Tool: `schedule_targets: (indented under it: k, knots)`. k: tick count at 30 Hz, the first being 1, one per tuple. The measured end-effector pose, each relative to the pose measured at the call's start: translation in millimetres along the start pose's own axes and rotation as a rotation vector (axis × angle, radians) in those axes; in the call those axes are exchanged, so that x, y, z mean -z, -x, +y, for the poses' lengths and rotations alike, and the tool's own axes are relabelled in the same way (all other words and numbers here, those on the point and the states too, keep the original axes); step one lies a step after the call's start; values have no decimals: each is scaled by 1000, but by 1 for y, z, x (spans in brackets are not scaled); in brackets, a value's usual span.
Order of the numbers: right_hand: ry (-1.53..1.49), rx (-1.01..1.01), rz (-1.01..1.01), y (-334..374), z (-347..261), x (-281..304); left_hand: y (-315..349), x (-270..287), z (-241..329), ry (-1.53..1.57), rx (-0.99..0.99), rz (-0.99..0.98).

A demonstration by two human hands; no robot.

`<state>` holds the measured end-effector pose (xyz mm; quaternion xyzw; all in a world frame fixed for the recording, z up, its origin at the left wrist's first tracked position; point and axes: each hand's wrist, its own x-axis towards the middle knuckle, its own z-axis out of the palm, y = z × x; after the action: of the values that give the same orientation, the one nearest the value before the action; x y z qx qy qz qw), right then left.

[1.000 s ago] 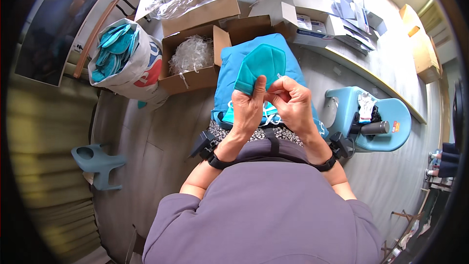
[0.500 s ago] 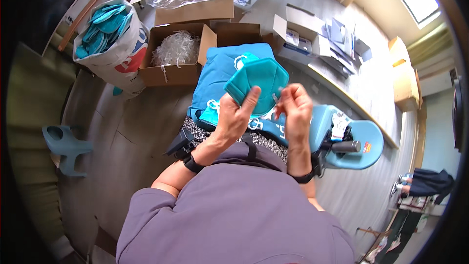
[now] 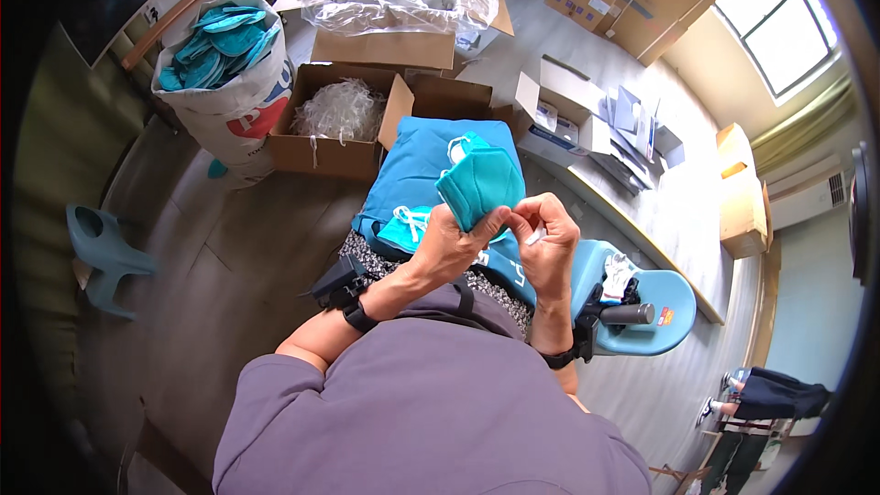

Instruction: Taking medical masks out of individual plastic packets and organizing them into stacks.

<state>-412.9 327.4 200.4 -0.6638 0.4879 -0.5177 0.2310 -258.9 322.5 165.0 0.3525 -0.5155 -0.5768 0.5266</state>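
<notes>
Right hand (image 3: 547,243) now meets left thumb at mask's (image 3: 486,185) lower edge; half a second ago, apart. Left hand (image 3: 445,243) pinches mask above blue bag (image 3: 435,151). Right fingertips together, white scrap (image 3: 536,236) in hand; can't tell if gripping mask. Probably two-handed edge work again.

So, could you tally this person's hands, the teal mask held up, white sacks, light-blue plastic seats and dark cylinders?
Hands (left hand and right hand): 2
Held-up teal mask: 1
White sack: 1
Light-blue plastic seats: 2
Dark cylinder: 1
Total: 7
</notes>
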Motion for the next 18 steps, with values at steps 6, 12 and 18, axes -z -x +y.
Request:
schedule_targets:
  k: [6, 12, 18]
  knots:
    - [54, 102, 103, -11, 5, 9, 2, -8, 28, -7, -203, -28]
    - [181, 30, 497, -35, 85, 53, 19, -12, 57, 61, -300, -62]
    - [-730, -107, 7, -11, 24, 25, 1, -2, 56, 549, 11, -53]
